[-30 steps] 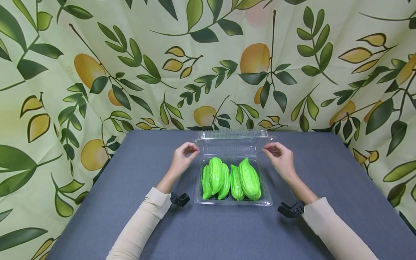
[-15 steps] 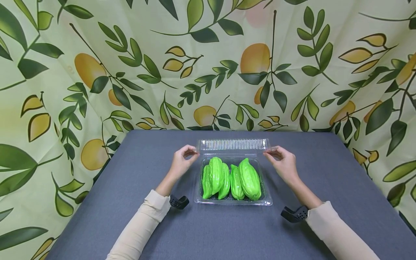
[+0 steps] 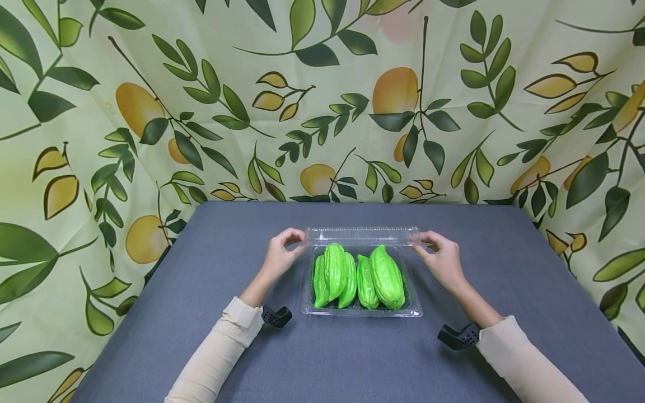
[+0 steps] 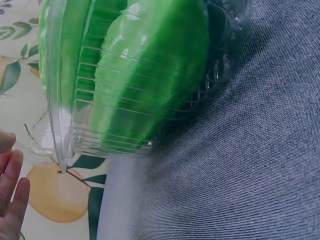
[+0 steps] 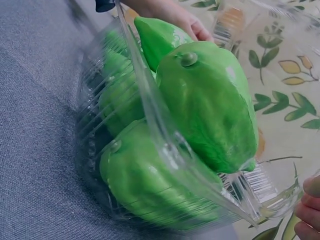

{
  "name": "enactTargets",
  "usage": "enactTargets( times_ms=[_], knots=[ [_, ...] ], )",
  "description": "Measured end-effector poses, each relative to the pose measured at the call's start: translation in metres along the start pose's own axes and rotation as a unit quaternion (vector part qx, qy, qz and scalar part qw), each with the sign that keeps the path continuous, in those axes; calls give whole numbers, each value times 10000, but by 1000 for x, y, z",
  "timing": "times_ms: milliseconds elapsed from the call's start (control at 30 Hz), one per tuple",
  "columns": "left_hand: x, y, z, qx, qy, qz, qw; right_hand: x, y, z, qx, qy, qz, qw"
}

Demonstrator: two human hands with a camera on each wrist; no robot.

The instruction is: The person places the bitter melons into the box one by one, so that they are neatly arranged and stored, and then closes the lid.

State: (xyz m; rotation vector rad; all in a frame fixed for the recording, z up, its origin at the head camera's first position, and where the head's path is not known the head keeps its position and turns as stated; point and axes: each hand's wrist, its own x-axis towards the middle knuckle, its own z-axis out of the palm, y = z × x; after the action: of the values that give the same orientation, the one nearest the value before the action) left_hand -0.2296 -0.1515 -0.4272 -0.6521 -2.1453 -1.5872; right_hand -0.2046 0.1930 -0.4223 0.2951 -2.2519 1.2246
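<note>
A clear plastic clamshell container (image 3: 361, 314) stands on the table, holding several bright green, ridged fruits (image 3: 387, 278) that look like bitter melons. Its hinged lid (image 3: 361, 237) is raised at the far side and leans over the far ends of the fruits. My left hand (image 3: 283, 249) pinches the lid's left corner, and my right hand (image 3: 440, 258) pinches the right corner. In the left wrist view, the container's ribbed wall (image 4: 145, 90) fills the upper part, with fingertips at the left edge. One fruit (image 5: 205, 105) rises above the rim in the right wrist view.
A dark grey-blue cloth covers the table (image 3: 363, 358). Behind it hangs a curtain (image 3: 342, 84) printed with leaves and fruit. Black wrist cameras sit on both forearms, the left one (image 3: 276, 317) lying left of the container.
Both hands have tipped the lid from nearly upright toward me, and its top edge has come down and nearer the fruits. The container base and the fruits stay in place.
</note>
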Motion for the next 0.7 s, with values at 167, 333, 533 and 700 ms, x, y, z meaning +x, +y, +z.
enactTargets(
  times_ms=[167, 333, 533, 700],
  knots=[
    [0, -3, 1, 136, -38, -151, 9998, -2, 2, 1, 86, -20, -85, 9999],
    [-1, -4, 1, 343, -112, -476, 9982, -5, 4, 1, 240, 28, -140, 9996],
    [-2, 11, -2, 334, -230, -466, 9981, -8, 6, 0, 456, -76, -241, 9986],
    [-6, 7, -4, 425, -433, -440, 9972, -11, 7, -2, 399, -148, -468, 9980]
  ],
)
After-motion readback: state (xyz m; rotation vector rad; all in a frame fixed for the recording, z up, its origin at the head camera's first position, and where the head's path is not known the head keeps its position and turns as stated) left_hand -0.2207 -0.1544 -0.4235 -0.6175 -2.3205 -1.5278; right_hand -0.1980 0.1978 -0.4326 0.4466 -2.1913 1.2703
